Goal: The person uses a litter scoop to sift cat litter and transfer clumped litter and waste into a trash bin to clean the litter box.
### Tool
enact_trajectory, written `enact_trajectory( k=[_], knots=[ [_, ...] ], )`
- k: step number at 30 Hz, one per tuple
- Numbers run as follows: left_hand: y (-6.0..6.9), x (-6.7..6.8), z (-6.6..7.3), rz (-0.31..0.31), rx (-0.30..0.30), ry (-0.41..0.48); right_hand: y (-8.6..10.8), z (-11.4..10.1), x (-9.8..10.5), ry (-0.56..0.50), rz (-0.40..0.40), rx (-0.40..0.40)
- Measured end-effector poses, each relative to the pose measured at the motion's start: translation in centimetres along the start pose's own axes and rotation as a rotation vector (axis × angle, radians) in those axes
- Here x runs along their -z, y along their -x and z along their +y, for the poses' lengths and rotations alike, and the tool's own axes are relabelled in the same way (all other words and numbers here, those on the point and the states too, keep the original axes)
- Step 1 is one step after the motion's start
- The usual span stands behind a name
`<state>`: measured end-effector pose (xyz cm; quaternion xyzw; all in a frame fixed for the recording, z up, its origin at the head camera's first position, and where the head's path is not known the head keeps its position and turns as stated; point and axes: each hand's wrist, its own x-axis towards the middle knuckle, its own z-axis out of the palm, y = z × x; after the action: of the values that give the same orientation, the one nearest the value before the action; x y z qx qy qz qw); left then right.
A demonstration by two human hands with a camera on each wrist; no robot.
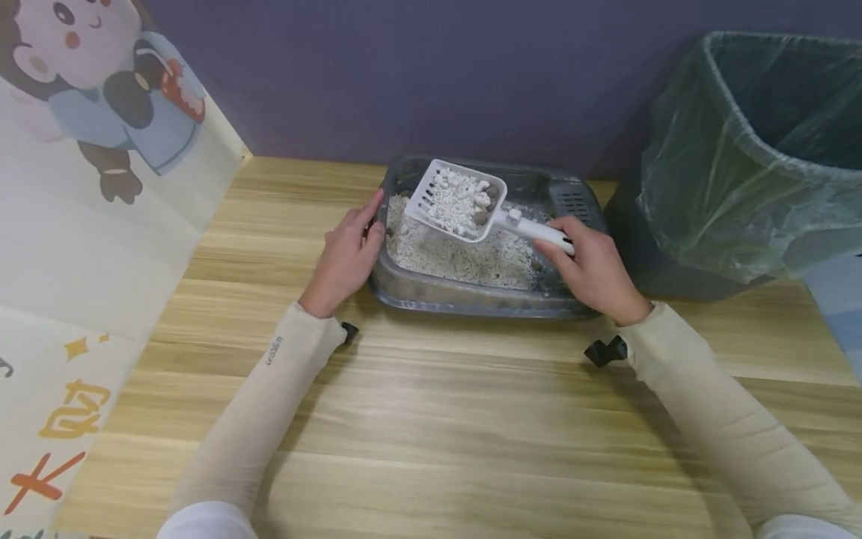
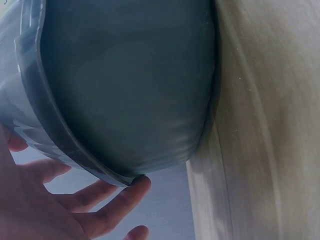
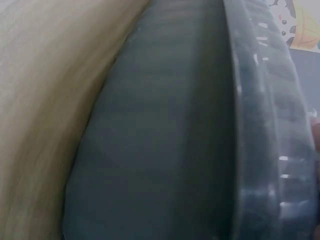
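A grey tray point(image 1: 458, 296) of pale granular litter point(image 1: 465, 258) stands on the wooden surface. My right hand point(image 1: 595, 273) grips the handle of a white slotted scoop point(image 1: 494, 191), held level above the tray; white granules and a few darker clumps point(image 1: 483, 206) lie in it. At the tray's left end, my left hand point(image 1: 346, 254) rests on the rim. The left wrist view shows the left hand point(image 2: 75, 205) with spread, lightly bent fingers, touching the rim point(image 2: 65, 135). In the right wrist view the tray's side point(image 3: 150, 140) hides the scoop; only bits of the right hand point(image 3: 316, 135) show.
A dark bin point(image 1: 626, 224) lined with a translucent bag point(image 1: 727, 202) stands right of the tray, its top open. A purple-grey wall point(image 1: 417, 82) rises behind the tray. On the left is a white panel point(image 1: 87, 247) with cartoon prints. The wooden surface point(image 1: 444, 434) extends in front.
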<state>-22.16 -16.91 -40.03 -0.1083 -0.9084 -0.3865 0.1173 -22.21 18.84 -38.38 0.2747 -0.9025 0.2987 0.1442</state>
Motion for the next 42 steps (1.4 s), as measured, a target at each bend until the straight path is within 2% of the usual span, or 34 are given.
enact_trajectory(
  k=[9,12,21,35,42],
  knots=[
    [-0.15,-0.01,0.11,0.008,-0.014,0.008,0.22,0.49,-0.77,0.024,0.107,0.016],
    [-0.19,0.02,0.14,0.011,-0.017,0.007,0.24,0.56,-0.93,0.036,0.12,0.017],
    [-0.12,0.1,0.29,0.004,0.002,-0.019,0.33,0.28,-0.74,0.07,0.069,-0.048],
    [0.02,0.1,0.34,-0.006,0.01,-0.025,0.5,0.53,-0.85,0.028,0.039,-0.03],
    [0.04,0.06,0.27,-0.002,0.01,-0.023,0.48,0.37,-0.85,0.015,0.069,-0.03]
  ],
)
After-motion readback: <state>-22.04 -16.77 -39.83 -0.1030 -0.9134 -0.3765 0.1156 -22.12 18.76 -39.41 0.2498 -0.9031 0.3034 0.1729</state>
